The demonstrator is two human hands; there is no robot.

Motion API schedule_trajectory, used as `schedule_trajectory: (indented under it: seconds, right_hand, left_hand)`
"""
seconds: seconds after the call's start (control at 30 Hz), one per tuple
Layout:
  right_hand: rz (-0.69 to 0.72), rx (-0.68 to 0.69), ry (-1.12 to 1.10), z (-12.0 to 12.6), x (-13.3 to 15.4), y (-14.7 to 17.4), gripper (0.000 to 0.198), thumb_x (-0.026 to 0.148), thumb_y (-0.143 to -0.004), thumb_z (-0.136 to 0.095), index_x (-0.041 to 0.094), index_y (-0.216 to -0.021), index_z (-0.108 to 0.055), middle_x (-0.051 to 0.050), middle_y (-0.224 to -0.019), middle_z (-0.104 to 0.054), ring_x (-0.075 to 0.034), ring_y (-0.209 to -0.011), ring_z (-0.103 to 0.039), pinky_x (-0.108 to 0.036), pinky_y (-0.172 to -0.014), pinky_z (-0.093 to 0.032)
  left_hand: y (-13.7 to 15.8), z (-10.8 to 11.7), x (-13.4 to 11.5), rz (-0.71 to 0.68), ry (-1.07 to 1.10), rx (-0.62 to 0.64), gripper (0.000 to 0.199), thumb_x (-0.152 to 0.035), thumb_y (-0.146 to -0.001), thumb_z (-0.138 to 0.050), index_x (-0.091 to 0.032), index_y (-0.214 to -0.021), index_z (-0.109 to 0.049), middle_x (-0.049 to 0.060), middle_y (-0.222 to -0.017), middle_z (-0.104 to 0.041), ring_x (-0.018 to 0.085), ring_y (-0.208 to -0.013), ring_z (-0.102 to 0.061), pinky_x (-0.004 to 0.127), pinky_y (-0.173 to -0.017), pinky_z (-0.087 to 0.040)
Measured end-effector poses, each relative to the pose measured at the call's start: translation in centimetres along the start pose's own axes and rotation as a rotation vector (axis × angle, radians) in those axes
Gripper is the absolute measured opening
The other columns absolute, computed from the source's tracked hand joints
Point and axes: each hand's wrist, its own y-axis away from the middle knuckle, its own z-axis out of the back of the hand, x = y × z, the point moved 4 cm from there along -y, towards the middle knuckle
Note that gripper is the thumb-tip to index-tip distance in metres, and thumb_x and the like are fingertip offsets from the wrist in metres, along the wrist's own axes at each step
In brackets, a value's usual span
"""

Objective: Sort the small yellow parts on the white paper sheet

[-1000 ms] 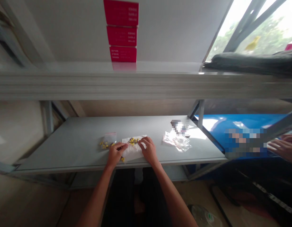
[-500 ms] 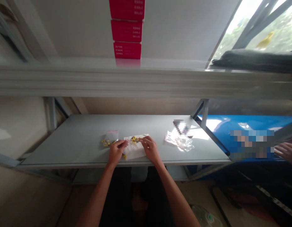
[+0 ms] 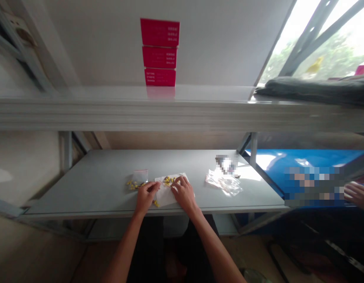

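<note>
Both hands are over a white sheet near the front edge of the grey table. My left hand is closed in a pinch at the sheet's left side; what lies between its fingertips is too small to make out. Across from it, my right hand has its fingers bent together just in front of a small heap of yellow and dark pieces. Whatever it pinches is hidden. More yellow pieces lie left of my left hand, by a clear zip bag. Another few yellow pieces rest below, between the hands.
Crumpled clear plastic bags lie to the right, with a blurred-out object behind them. Overhead, a shelf edge spans the view, bearing stacked red boxes. Another person's hand is at the blue table on the right.
My right hand has come nearer and to the left, from the heap's right side to just in front of it. The white sheet has turned slightly. The whole view has tilted upward.
</note>
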Motion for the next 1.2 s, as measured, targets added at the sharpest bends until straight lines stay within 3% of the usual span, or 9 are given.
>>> schedule_trajectory:
  seconds: [0.1,0.23,0.37,0.53,0.77,0.9,1.03,1.2]
  right_hand:
    - [-0.019,-0.032,-0.051,0.2,-0.2,0.0,0.020,0.013,-0.093,-0.059,0.023,-0.090,-0.075,-0.009,-0.103,-0.066,-0.024,-0.099,-0.058,-0.038,-0.086,-0.051]
    - [-0.021,-0.113,-0.290,1.1,-0.3,0.2,0.014,0.020,-0.095,-0.061,0.024,-0.094,-0.074,-0.006,-0.099,-0.067,-0.020,-0.097,-0.060,-0.032,-0.086,-0.051]
    - [0.000,-0.061,-0.482,1.3,-0.2,0.3,0.011,0.026,-0.095,-0.064,0.025,-0.092,-0.074,-0.004,-0.095,-0.068,-0.018,-0.093,-0.062,-0.029,-0.085,-0.051]
    - [-0.022,0.047,-0.534,0.7,-0.1,0.3,0.017,0.034,-0.094,-0.064,0.024,-0.086,-0.075,-0.004,-0.089,-0.069,-0.018,-0.080,-0.063,-0.030,-0.077,-0.052]
    - [0.002,0.071,-0.509,0.9,0.1,0.2,0.028,0.040,-0.096,-0.061,0.022,-0.077,-0.071,-0.003,-0.084,-0.066,-0.015,-0.074,-0.060,-0.027,-0.073,-0.048]
    - [0.004,0.115,-0.532,1.0,0.4,0.2,0.019,0.039,-0.094,-0.064,0.023,-0.089,-0.073,-0.002,-0.095,-0.070,-0.013,-0.068,-0.058,-0.026,-0.070,-0.047]
    - [-0.133,0.070,-0.696,1.0,-0.5,0.3,0.022,0.040,-0.091,-0.066,0.020,-0.085,-0.072,-0.003,-0.081,-0.070,-0.012,-0.060,-0.054,-0.025,-0.061,-0.045]
    - [-0.355,-0.029,-1.065,0.7,-1.5,0.5,0.033,0.049,-0.088,-0.067,0.017,-0.084,-0.071,0.002,-0.057,-0.055,-0.009,-0.048,-0.042,-0.022,-0.047,-0.033]
  left_hand:
    - [0.0,-0.2,-0.3,-0.026,-0.014,0.043,0.031,-0.048,-0.085,-0.066,-0.020,-0.084,-0.078,0.005,-0.080,-0.077,0.022,-0.076,-0.070,0.028,-0.071,-0.052]
    - [-0.1,-0.4,-0.4,-0.055,-0.029,0.074,0.027,-0.046,-0.084,-0.068,-0.021,-0.084,-0.079,0.005,-0.082,-0.077,0.022,-0.076,-0.069,0.029,-0.071,-0.051]
    - [-0.2,-0.6,-0.2,-0.078,-0.049,0.085,0.024,-0.044,-0.083,-0.069,-0.022,-0.083,-0.080,0.005,-0.084,-0.077,0.022,-0.077,-0.069,0.029,-0.071,-0.051]
    - [-0.2,-0.9,-0.1,-0.084,-0.059,0.136,0.024,-0.044,-0.083,-0.069,-0.023,-0.081,-0.080,0.006,-0.088,-0.078,0.023,-0.083,-0.070,0.030,-0.075,-0.051]
    - [-0.2,-0.8,-0.2,-0.078,-0.047,0.138,0.024,-0.044,-0.082,-0.070,-0.023,-0.079,-0.079,0.005,-0.083,-0.077,0.023,-0.080,-0.069,0.030,-0.075,-0.051]
    - [-0.2,-0.6,0.0,-0.042,-0.026,0.123,0.025,-0.044,-0.083,-0.070,-0.021,-0.081,-0.079,0.005,-0.083,-0.077,0.023,-0.080,-0.069,0.030,-0.076,-0.050]
    - [-0.1,-0.4,0.3,0.007,0.021,0.115,0.028,-0.045,-0.081,-0.072,-0.019,-0.090,-0.078,0.005,-0.090,-0.078,0.022,-0.082,-0.069,0.029,-0.075,-0.050]
    - [-0.1,-0.3,-0.1,0.005,0.065,0.143,0.029,-0.046,-0.081,-0.071,-0.017,-0.077,-0.074,0.004,-0.073,-0.072,0.020,-0.071,-0.064,0.027,-0.069,-0.048]
